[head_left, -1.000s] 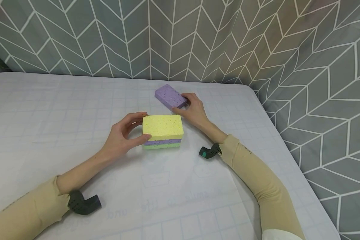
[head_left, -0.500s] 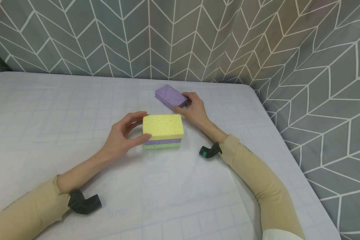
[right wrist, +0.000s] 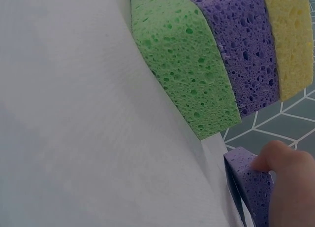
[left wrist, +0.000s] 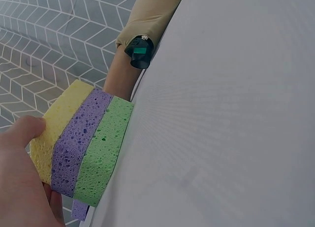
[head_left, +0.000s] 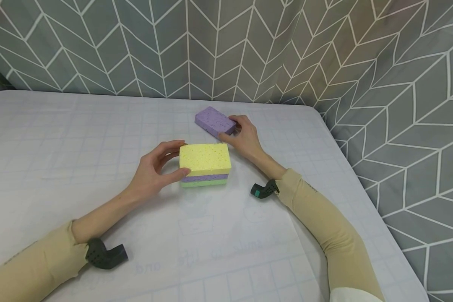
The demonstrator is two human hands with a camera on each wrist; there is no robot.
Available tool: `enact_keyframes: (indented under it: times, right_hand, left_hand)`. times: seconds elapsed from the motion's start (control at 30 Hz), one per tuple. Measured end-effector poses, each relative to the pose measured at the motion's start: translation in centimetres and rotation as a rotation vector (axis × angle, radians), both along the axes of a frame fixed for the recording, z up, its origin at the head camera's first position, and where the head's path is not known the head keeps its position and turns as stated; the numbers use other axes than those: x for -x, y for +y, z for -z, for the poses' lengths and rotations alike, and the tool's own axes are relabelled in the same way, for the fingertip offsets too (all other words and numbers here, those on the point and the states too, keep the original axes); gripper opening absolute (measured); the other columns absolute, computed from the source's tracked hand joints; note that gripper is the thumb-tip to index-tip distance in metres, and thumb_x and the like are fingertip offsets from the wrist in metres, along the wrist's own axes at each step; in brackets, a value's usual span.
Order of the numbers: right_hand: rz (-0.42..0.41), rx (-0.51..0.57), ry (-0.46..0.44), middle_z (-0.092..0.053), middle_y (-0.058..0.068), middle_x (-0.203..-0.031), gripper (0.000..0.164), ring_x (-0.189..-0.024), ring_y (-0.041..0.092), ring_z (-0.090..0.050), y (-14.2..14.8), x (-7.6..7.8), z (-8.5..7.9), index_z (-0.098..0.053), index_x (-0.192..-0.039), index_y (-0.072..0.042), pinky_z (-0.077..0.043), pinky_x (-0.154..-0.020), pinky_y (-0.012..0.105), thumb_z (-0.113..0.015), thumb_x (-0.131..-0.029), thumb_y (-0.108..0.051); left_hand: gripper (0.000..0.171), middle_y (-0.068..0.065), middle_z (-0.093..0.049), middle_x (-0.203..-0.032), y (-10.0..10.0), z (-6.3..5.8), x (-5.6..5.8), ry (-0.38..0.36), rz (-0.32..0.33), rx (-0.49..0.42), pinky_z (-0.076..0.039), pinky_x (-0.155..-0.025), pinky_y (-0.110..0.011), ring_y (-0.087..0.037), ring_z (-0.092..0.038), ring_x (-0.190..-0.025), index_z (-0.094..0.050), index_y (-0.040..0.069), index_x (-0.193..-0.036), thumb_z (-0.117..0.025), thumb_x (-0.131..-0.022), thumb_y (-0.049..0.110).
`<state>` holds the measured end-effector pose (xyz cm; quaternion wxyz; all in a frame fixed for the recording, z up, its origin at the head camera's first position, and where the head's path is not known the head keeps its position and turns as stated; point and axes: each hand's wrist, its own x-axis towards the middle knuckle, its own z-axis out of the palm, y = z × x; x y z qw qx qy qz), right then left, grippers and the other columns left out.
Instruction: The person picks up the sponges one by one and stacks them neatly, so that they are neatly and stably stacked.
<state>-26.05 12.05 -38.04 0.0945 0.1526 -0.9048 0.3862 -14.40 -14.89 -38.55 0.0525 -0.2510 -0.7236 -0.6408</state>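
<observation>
Three sponges are stacked at the middle of the table: a yellow sponge [head_left: 205, 159] on top, a purple sponge [left wrist: 81, 138] between, and a green sponge [right wrist: 189, 74] at the bottom. My left hand [head_left: 156, 165] grips the left end of the yellow sponge, thumb on its near side and fingers behind it, partly hidden. Just beyond the stack, a second purple sponge [head_left: 214, 121] lies at an angle. The right hand [head_left: 246, 137] pinches its right end between thumb and fingers. In the right wrist view a dark strip shows along that sponge's underside.
A white, faintly gridded cover [head_left: 98, 138] lies over the table, with faint lettering near the front. A grey curtain [head_left: 173, 50] with a white herringbone pattern hangs behind and to the right. Both sleeved wrists carry dark camera mounts [head_left: 105, 254].
</observation>
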Motion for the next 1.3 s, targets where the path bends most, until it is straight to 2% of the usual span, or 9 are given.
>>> enact_keyframes:
  times: [0.17,0.4,0.77,1.03,1.3]
  right_hand:
    - [0.002,0.008,-0.002,-0.055,0.012,-0.133,0.064,-0.12,0.024,-0.056,0.01,0.02,0.0,-0.054,-0.138,-0.003,-0.049,-0.106,0.035,-0.075,-0.084,-0.029]
    - [-0.005,0.039,0.013,-0.055,0.011,-0.132,0.061,-0.12,0.024,-0.055,0.09,-0.03,-0.02,-0.055,-0.137,-0.004,-0.049,-0.105,0.037,-0.075,-0.084,-0.027]
    - [-0.007,0.089,0.032,-0.056,0.011,-0.13,0.056,-0.119,0.026,-0.056,0.31,-0.19,-0.07,-0.056,-0.135,-0.005,-0.048,-0.105,0.04,-0.072,-0.085,-0.025]
    - [-0.024,0.122,0.054,-0.057,0.009,-0.129,0.055,-0.118,0.024,-0.056,0.42,-0.29,-0.03,-0.057,-0.135,-0.007,-0.047,-0.105,0.041,-0.07,-0.084,-0.024]
    - [-0.05,0.161,0.083,-0.058,0.01,-0.128,0.055,-0.115,0.025,-0.056,0.41,-0.29,-0.09,-0.058,-0.134,-0.005,-0.048,-0.103,0.04,-0.069,-0.083,-0.024]
  left_hand:
    - [0.065,-0.017,-0.052,-0.143,-0.02,-0.01,-0.01,-0.003,0.0,-0.001,-0.041,-0.116,-0.028,-0.013,-0.053,-0.127,-0.052,0.005,-0.141,-0.077,-0.082,-0.004]
    - [0.065,-0.018,-0.051,-0.143,0.06,-0.13,-0.06,-0.009,0.0,-0.006,-0.042,-0.116,-0.028,-0.013,-0.053,-0.127,-0.05,-0.001,-0.141,-0.077,-0.082,-0.004]
    - [0.065,-0.02,-0.051,-0.142,0.14,-0.24,-0.11,-0.002,0.001,-0.006,-0.042,-0.115,-0.025,-0.013,-0.053,-0.126,-0.051,-0.001,-0.14,-0.077,-0.081,-0.005]
    - [0.065,-0.021,-0.05,-0.143,0.17,-0.3,-0.14,-0.008,0.0,-0.004,-0.041,-0.116,-0.025,-0.014,-0.053,-0.126,-0.053,0.005,-0.14,-0.077,-0.081,-0.004]
    - [0.065,-0.018,-0.051,-0.143,0.14,-0.24,-0.15,-0.006,-0.003,0.0,-0.041,-0.116,-0.025,-0.013,-0.053,-0.126,-0.052,0.002,-0.14,-0.077,-0.081,-0.004]
